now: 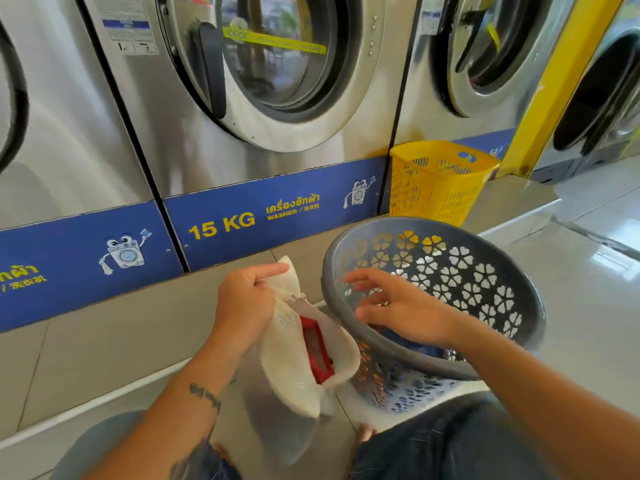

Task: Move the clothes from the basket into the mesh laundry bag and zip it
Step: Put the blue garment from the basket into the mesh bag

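My left hand grips the upper edge of a white mesh laundry bag and holds its mouth open. A red garment shows inside the bag. To the right stands a round grey basket with heart-shaped holes, tilted toward me. My right hand hovers over the basket's near rim with fingers spread and nothing in it. Beneath that hand, dark blue clothing lies in the basket's bottom, partly hidden by my wrist.
Steel washing machines with blue base panels line the wall ahead. A yellow plastic basket stands on the raised step behind the grey one. My knees in dark jeans are at the bottom; glossy tiled floor extends right.
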